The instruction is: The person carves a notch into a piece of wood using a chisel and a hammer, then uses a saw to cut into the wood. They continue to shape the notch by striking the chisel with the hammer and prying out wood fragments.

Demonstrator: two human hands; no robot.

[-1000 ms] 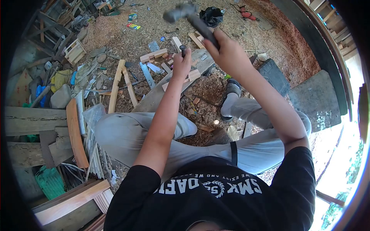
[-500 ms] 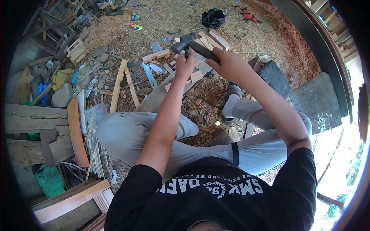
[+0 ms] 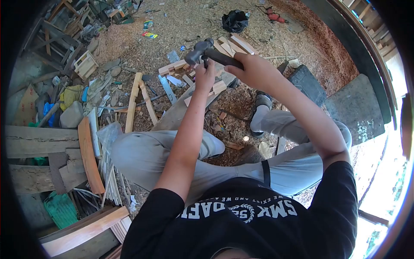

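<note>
My right hand (image 3: 250,69) is closed round the dark handle of a hammer (image 3: 222,58). The metal head is above my left hand (image 3: 205,76), whose fingers are pinched round a small dark upright tool (image 3: 205,63), perhaps a chisel or punch. Whether the hammer head touches the tool's top is unclear. Just beyond and below my hands, notched light wood pieces (image 3: 219,87) lie on a wide plank (image 3: 174,114). The tool's lower end is hidden by my left hand.
A metal strip (image 3: 167,89) and two long wood strips (image 3: 133,103) lie left of the plank. A black bag (image 3: 235,21) and a red tool (image 3: 276,16) are farther off. A black case (image 3: 307,85) lies right; stacked boards (image 3: 41,138) stand left.
The hammer head has shifted slightly left and down, with my right hand following. My left hand still grips the small tool. The whole view has shifted a little.
</note>
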